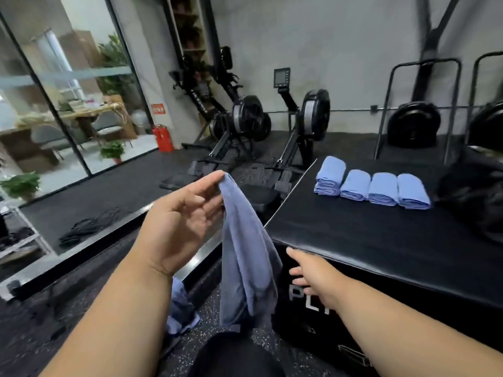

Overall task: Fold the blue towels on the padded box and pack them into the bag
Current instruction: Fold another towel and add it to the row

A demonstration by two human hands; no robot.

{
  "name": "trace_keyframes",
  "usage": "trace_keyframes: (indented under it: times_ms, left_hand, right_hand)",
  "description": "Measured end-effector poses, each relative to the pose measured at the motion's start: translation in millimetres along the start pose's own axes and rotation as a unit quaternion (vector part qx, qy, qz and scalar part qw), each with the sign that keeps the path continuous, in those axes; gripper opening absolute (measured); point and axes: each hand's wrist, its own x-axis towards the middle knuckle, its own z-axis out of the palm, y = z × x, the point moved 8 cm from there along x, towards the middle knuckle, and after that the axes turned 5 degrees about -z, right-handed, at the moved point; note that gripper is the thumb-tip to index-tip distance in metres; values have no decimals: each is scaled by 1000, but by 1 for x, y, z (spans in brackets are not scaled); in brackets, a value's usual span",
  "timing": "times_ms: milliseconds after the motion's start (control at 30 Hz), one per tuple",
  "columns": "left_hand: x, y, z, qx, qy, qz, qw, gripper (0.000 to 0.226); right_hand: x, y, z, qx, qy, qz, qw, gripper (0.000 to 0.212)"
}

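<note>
Our left hand [187, 210] pinches the top corner of an unfolded blue towel [246, 257] at the fingertips, so it hangs off the padded box's [381, 240] left corner. Our right hand [313, 278] reaches toward the towel's lower part with straight fingers, grasping nothing. Four folded blue towels [371, 189] sit in a row along the box's far edge — the black bag [473, 191] lies at its right edge, just beside them.

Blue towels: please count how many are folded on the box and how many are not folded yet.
Folded towels on the padded box: 4
Unfolded towel hanging from the left hand: 1
Unfolded towel on the floor: 1
Total: 6
</note>
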Motion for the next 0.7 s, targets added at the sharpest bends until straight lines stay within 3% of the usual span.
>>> trace_keyframes:
  times_ms: [133, 233, 367, 467, 700]
  left_hand:
    - [-4, -24, 71, -2, -64, -31, 997, 78]
    - [-5, -41, 105, -7, -89, -55, 994, 81]
    - [-4, -58, 135, 2, -96, -69, 993, 71]
    - [-3, -72, 145, 1, -77, -77, 994, 59]
    - [-15, -99, 186, -1, -103, -118, 988, 57]
  right_hand:
    - [-36, 21, -57, 96, 4, 5, 995, 52]
    - [-65, 24, -95, 182, 9, -14, 983, 41]
    - [-92, 27, -143, 162, 39, -58, 984, 34]
    - [-110, 36, -170, 154, 86, -36, 984, 22]
    - [-136, 40, -164, 41, 82, -38, 995, 23]
